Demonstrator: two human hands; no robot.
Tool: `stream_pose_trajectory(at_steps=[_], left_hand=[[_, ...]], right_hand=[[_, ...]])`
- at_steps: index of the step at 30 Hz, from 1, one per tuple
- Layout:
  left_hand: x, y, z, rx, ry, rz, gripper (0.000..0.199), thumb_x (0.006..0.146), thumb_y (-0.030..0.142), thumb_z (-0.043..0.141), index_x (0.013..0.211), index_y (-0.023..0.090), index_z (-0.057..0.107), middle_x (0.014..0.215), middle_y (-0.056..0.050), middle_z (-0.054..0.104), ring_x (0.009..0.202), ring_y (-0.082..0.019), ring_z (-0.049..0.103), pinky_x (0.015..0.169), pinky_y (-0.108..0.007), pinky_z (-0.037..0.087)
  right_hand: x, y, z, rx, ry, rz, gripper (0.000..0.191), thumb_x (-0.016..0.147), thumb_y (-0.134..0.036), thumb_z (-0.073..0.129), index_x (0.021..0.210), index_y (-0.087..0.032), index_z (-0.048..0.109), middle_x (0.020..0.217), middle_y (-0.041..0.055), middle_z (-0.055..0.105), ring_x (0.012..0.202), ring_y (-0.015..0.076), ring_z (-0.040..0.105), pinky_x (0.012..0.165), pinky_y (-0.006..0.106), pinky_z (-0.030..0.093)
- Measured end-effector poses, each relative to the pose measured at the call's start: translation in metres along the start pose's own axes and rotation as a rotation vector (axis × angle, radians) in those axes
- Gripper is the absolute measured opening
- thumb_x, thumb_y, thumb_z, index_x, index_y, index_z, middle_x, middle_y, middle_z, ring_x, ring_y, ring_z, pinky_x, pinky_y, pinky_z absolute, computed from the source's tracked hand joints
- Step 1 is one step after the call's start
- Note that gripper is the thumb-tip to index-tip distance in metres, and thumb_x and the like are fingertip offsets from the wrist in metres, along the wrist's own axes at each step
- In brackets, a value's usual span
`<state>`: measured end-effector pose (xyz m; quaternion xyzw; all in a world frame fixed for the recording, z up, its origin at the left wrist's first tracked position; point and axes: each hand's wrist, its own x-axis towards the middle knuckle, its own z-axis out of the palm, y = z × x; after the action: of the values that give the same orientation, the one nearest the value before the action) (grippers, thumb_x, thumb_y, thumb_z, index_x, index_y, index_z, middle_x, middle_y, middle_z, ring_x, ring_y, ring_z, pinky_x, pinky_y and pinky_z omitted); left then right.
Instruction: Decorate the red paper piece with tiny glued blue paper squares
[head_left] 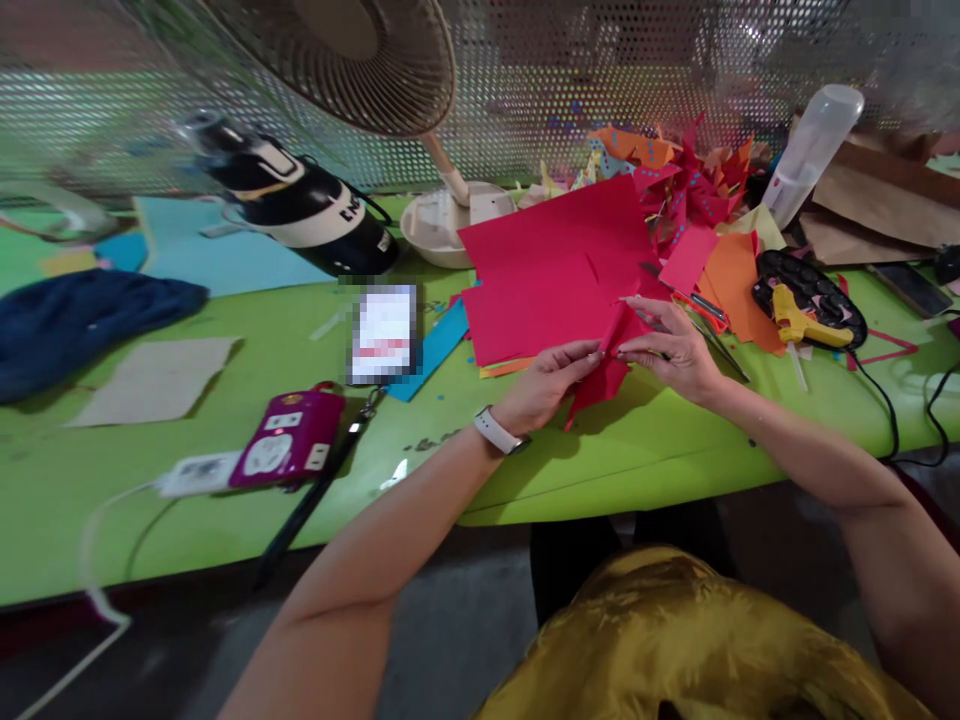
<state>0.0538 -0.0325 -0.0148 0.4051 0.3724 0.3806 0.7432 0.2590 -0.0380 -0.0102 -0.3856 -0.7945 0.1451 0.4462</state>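
Between my two hands is a folded piece of red paper (600, 385), raised a little over the front edge of the green table (420, 460). My left hand (551, 380), with a white watch band at the wrist, pinches its left side. The fingers of my right hand (671, 350) grip its upper right part. Just behind, large red sheets (551, 270) lie flat on the table, with orange paper peeking out beneath. To the right of my right hand are scissors (716, 340), partly hidden, and orange sheets (739, 290).
A yellow glue gun (814, 325) with a black cord rests on a dark tray (780, 275) at the right. Folded paper shapes (690, 180) are heaped behind. A fan (442, 225), a black bottle (300, 200), a phone (384, 330) and a purple case (289, 440) stand or lie leftward.
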Motion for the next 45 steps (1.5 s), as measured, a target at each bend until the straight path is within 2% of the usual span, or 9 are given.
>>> stream_pose_trajectory(at_steps=[5, 11, 16, 18, 23, 26, 30, 41, 45], left_hand=[[0.0002, 0.0003, 0.0014, 0.162, -0.07, 0.049, 0.035, 0.067, 0.041, 0.079, 0.094, 0.02, 0.072, 0.095, -0.003, 0.074, 0.081, -0.014, 0.066, 0.074, -0.024, 0.051], [-0.0023, 0.0006, 0.0037, 0.162, -0.011, 0.052, 0.034, 0.066, 0.042, 0.079, 0.087, 0.019, 0.067, 0.072, 0.003, 0.067, 0.058, -0.008, 0.057, 0.057, -0.019, 0.047], [-0.0041, -0.0005, 0.0071, 0.146, 0.003, 0.082, 0.029, 0.069, 0.041, 0.077, 0.083, 0.019, 0.065, 0.068, 0.004, 0.064, 0.055, -0.008, 0.055, 0.055, -0.019, 0.046], [-0.0042, -0.0014, 0.0076, 0.146, 0.013, 0.078, 0.027, 0.07, 0.04, 0.077, 0.084, 0.02, 0.065, 0.068, 0.005, 0.064, 0.055, -0.008, 0.055, 0.054, -0.02, 0.046], [-0.0042, -0.0043, 0.0068, 0.154, 0.06, 0.066, 0.03, 0.067, 0.039, 0.078, 0.089, 0.021, 0.067, 0.077, 0.003, 0.067, 0.064, -0.009, 0.058, 0.06, -0.021, 0.048], [-0.0048, -0.0048, 0.0063, 0.153, 0.032, 0.039, 0.033, 0.065, 0.039, 0.079, 0.09, 0.02, 0.069, 0.082, 0.001, 0.07, 0.071, -0.012, 0.062, 0.066, -0.024, 0.05], [-0.0057, -0.0033, 0.0061, 0.124, -0.05, 0.019, 0.032, 0.064, 0.037, 0.08, 0.089, 0.02, 0.069, 0.083, 0.0, 0.071, 0.078, -0.014, 0.064, 0.073, -0.028, 0.052], [-0.0072, -0.0026, 0.0045, 0.161, -0.105, 0.04, 0.026, 0.066, 0.037, 0.078, 0.082, 0.018, 0.07, 0.079, -0.001, 0.07, 0.074, -0.014, 0.065, 0.074, -0.029, 0.054], [-0.0059, -0.0041, 0.0057, 0.189, -0.084, 0.06, 0.027, 0.065, 0.037, 0.08, 0.082, 0.018, 0.07, 0.079, 0.0, 0.071, 0.073, -0.014, 0.065, 0.076, -0.029, 0.053]], right_hand=[[0.0007, 0.0, -0.0009, -0.023, -0.002, 0.012, 0.013, 0.085, -0.035, 0.064, 0.088, -0.03, 0.076, 0.132, 0.0017, 0.056, 0.121, 0.0214, 0.05, 0.099, 0.04, 0.048], [0.0017, -0.0024, -0.0013, -0.062, 0.019, -0.024, 0.012, 0.084, -0.033, 0.065, 0.087, -0.028, 0.076, 0.132, 0.0035, 0.056, 0.125, 0.0227, 0.048, 0.104, 0.043, 0.043], [0.0011, -0.0062, -0.0009, 0.006, 0.0, 0.089, 0.009, 0.082, -0.031, 0.067, 0.088, -0.033, 0.074, 0.137, -0.003, 0.051, 0.128, 0.0226, 0.046, 0.101, 0.043, 0.046], [0.0, -0.0043, 0.0009, 0.05, -0.001, 0.109, 0.011, 0.083, -0.031, 0.066, 0.089, -0.033, 0.074, 0.134, -0.0019, 0.054, 0.125, 0.0214, 0.049, 0.099, 0.042, 0.048], [-0.0022, 0.0025, 0.005, 0.051, 0.033, 0.119, 0.012, 0.084, -0.033, 0.065, 0.088, -0.028, 0.075, 0.106, 0.004, 0.066, 0.104, 0.0184, 0.061, 0.092, 0.037, 0.051], [-0.0015, 0.0013, 0.0039, 0.081, 0.074, 0.11, 0.012, 0.084, -0.032, 0.065, 0.087, -0.025, 0.074, 0.099, 0.0051, 0.067, 0.098, 0.0184, 0.063, 0.088, 0.036, 0.052], [-0.0002, -0.002, 0.0021, 0.107, 0.042, 0.135, 0.01, 0.085, -0.031, 0.064, 0.086, -0.025, 0.073, 0.098, 0.0039, 0.067, 0.096, 0.018, 0.063, 0.087, 0.035, 0.051], [-0.0002, -0.0042, 0.0014, 0.131, -0.021, 0.116, 0.01, 0.084, -0.029, 0.064, 0.087, -0.024, 0.072, 0.104, 0.0048, 0.068, 0.098, 0.0188, 0.064, 0.09, 0.037, 0.05], [-0.0001, -0.0061, 0.0016, 0.144, -0.054, 0.117, 0.012, 0.085, -0.031, 0.063, 0.09, -0.025, 0.071, 0.105, 0.0045, 0.068, 0.101, 0.0197, 0.063, 0.092, 0.039, 0.05]])
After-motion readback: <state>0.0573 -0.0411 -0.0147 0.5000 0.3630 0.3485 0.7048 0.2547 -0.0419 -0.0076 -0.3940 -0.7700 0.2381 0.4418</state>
